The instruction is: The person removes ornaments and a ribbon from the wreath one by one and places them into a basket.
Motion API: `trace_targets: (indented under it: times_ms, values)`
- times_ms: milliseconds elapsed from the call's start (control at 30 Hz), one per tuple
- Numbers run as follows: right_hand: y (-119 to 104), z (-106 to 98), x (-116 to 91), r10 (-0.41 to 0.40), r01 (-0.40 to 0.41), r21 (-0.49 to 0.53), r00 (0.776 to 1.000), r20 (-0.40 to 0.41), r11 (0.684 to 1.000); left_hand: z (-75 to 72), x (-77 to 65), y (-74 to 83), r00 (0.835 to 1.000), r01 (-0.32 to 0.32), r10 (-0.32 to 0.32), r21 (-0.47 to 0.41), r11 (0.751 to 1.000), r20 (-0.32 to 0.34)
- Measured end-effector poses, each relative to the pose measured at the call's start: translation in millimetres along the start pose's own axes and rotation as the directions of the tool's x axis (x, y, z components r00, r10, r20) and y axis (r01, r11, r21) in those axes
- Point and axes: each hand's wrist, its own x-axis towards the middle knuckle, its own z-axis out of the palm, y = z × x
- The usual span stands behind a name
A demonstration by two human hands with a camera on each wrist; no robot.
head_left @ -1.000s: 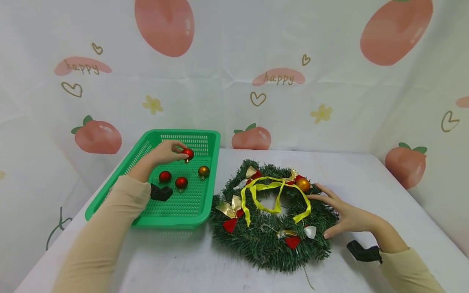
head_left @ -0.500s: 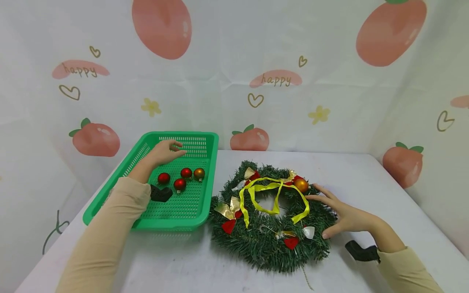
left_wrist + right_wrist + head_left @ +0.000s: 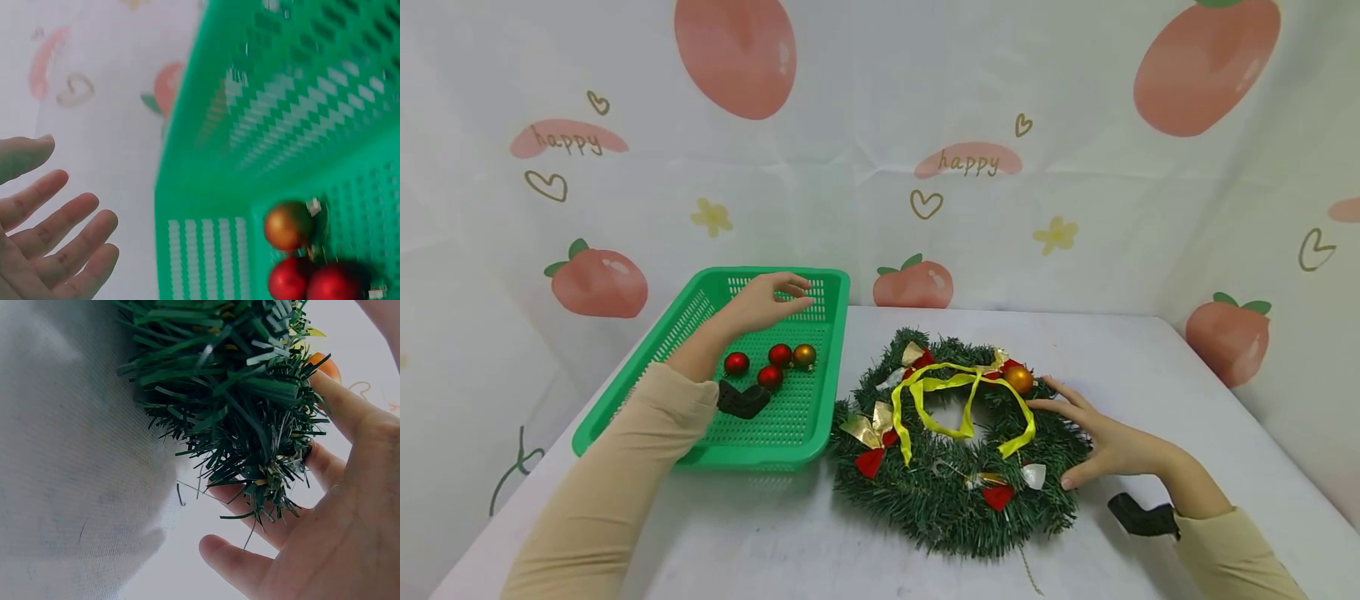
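My left hand (image 3: 766, 303) hangs over the back of a green plastic basket (image 3: 844, 333), fingers loosely extended, holding nothing. Inside lie three shiny red Christmas balls (image 3: 780, 356) and a gold ball (image 3: 805, 357); two of the red ones cluster with the gold. In the left wrist view the bare fingers (image 3: 75, 244) are spread outside the basket's wall. To the right lies a green Christmas wreath (image 3: 955, 525) with red, gold and white bows, a yellow ribbon (image 3: 955, 382) and an orange ball (image 3: 1019, 380). My right hand (image 3: 1112, 442) rests spread-fingered at its right edge, also visible in the right wrist view.
A white table (image 3: 737, 533) carries the basket and wreath. Behind it hangs a white backdrop (image 3: 850, 100) printed with peaches, hearts and flowers. A dark cord (image 3: 516, 471) shows at the far left.
My left hand has let go of a red ball, which now lies beside the gold one in the basket. That hand has then moved rightward. The right hand stays at the wreath.
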Motion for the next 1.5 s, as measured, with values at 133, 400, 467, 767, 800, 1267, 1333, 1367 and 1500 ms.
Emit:
trace_targets:
  times_ms: [133, 400, 467, 767, 800, 1267, 1333, 1367, 1500]
  values:
    - [0.7, 0.3, -0.6, -0.001, 0.001, -0.004, 1.0, -0.001, 1.0, 11.3, -0.2, 21.7, 0.997, -0.071, 0.072, -0.041, 0.997, 0.025]
    - [1.7, 0.7, 0.3, -0.023, 0.023, -0.009, 1.0, -0.006, 1.0, 48.2, -4.6, 67.5, 0.965, -0.245, 0.25, -0.069, 0.967, 0.074]
    - [1.9, 0.8, 0.3, -0.028, 0.028, -0.009, 1.0, -0.005, 1.0, 59.0, -5.4, 78.7, 0.95, -0.287, 0.295, -0.091, 0.954, 0.1]
    - [2.2, 0.1, 0.9, -0.014, 0.014, -0.01, 1.0, -0.002, 1.0, 106.7, 2.1, 116.5, 0.902, -0.357, 0.381, -0.147, 0.922, 0.202]
    - [2.5, 0.0, 0.9, -0.011, 0.011, -0.009, 1.0, 0.0, 1.0, 111.4, 4.2, 119.5, 0.899, -0.355, 0.384, -0.163, 0.92, 0.21]
    - [5.3, -0.5, 0.5, -0.006, 0.007, -0.014, 1.0, 0.006, 1.0, 168.4, 44.3, 138.6, 0.931, -0.259, 0.299, -0.199, 0.945, 0.208]
    - [5.1, -0.5, 0.6, -0.004, 0.005, -0.017, 1.0, 0.007, 1.0, 173.3, 48.7, 140.1, 0.94, -0.237, 0.272, -0.182, 0.954, 0.205]
    - [5.0, -0.6, 0.6, -0.002, 0.003, -0.018, 1.0, 0.009, 1.0, 175.8, 50.9, 140.8, 0.942, -0.229, 0.263, -0.174, 0.958, 0.207]
    - [4.4, -0.8, 0.8, 0.001, 0.0, -0.015, 1.0, 0.011, 1.0, 184.8, 57.9, 144.5, 0.946, -0.201, 0.226, -0.129, 0.971, 0.232]
